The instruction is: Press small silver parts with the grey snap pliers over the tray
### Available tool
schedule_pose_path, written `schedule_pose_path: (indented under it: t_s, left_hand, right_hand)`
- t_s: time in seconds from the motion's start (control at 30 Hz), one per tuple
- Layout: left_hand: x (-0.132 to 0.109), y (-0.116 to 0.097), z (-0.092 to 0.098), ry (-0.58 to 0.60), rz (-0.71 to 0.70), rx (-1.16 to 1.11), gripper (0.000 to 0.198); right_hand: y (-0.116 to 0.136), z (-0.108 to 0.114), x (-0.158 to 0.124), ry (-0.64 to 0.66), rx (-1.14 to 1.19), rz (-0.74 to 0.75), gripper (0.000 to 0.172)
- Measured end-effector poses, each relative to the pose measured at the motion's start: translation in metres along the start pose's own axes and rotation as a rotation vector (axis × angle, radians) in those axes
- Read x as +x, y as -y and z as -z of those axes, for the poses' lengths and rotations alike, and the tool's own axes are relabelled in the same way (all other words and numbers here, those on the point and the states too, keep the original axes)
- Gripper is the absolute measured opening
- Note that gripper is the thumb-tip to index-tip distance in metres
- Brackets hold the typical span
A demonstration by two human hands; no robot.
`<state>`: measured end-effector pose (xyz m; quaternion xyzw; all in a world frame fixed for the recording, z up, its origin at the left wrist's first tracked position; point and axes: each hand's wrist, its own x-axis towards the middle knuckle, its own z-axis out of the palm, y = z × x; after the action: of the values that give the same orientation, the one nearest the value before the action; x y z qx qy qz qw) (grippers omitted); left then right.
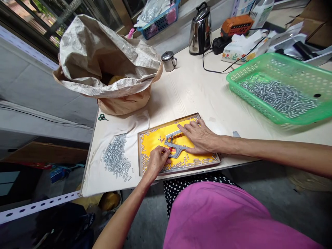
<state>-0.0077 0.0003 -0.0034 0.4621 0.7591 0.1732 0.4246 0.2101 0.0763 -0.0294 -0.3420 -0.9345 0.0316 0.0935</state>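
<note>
By a smooth, curved grey tool [177, 150], the left hand [158, 158] pinches its grip together, contents hidden; the right hand [201, 137] spreads its fingers apart.

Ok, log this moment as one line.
left hand: at grey tool, grip unclear | right hand: spread over tool | yellow-based tray: loose metal pieces along edges | piece pile: beside tray | green basket: similar pieces
</note>
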Motion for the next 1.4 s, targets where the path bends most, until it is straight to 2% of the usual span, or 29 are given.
schedule_pose_path:
  t_s: [0.2, 0.37, 0.43, 0.5, 0.57, 0.63, 0.7, 0.83, 0.97, 1.07, 1.2, 1.27, 1.33, 1.37, 1.4]
  left_hand:
    - [0.0, 0.002, -0.001, -0.011, -0.024, 0.009, 0.013]
    - [-0.002, 0.005, -0.001, -0.007, -0.049, 0.098, 0.016]
    - [-0.007, 0.005, -0.002, -0.096, -0.167, 0.214, 0.016]
    - [-0.014, 0.003, -0.006, -0.261, -0.387, 0.365, 0.014]
    - [-0.018, -0.004, -0.01, -0.394, -0.614, 0.531, 0.036]
    - [-0.018, -0.013, -0.015, -0.424, -0.763, 0.682, 0.059]
    - [-0.012, -0.022, -0.017, -0.392, -0.837, 0.781, 0.066]
    - [0.002, -0.034, -0.015, -0.32, -0.79, 0.84, 0.061]
    - [0.005, -0.04, -0.01, -0.292, -0.702, 0.878, 0.057]
    - [0.001, -0.046, -0.01, -0.217, -0.631, 0.92, 0.041]
    - [-0.001, -0.052, -0.011, -0.112, -0.581, 0.946, 0.025]
    - [0.0, -0.051, -0.013, -0.096, -0.582, 0.927, 0.026]
    - [0.002, -0.047, -0.014, -0.124, -0.624, 0.879, 0.035]
    - [0.003, -0.044, -0.015, -0.156, -0.67, 0.847, 0.043]
    - [0.004, -0.04, -0.016, -0.194, -0.733, 0.816, 0.051]
  right_hand:
    - [0.009, -0.004, -0.006, -0.019, -0.013, -0.029, 0.079]
    - [0.014, -0.011, -0.011, -0.046, -0.052, -0.005, 0.079]
    - [0.016, -0.013, -0.011, -0.06, -0.044, -0.019, 0.072]
    - [0.018, -0.014, -0.009, -0.084, -0.022, -0.03, 0.064]
    - [0.02, -0.012, -0.005, -0.119, 0.005, -0.004, 0.061]
    - [0.021, -0.008, -0.001, -0.159, 0.042, 0.061, 0.062]
    - [0.023, -0.002, 0.003, -0.193, 0.067, 0.126, 0.061]
    - [0.021, 0.008, 0.008, -0.222, -0.036, 0.124, 0.055]
    - [0.012, 0.014, 0.009, -0.186, -0.165, 0.102, 0.043]
    - [0.004, 0.016, 0.009, -0.122, -0.16, 0.195, 0.035]
    - [-0.004, 0.014, 0.005, -0.077, -0.157, 0.285, 0.034]
    - [-0.006, 0.014, 0.005, -0.067, -0.16, 0.282, 0.032]
    - [-0.006, 0.016, 0.005, -0.082, -0.122, 0.254, 0.024]
    - [-0.006, 0.018, 0.005, -0.101, -0.096, 0.237, 0.027]
    - [-0.006, 0.021, 0.005, -0.124, -0.071, 0.218, 0.037]
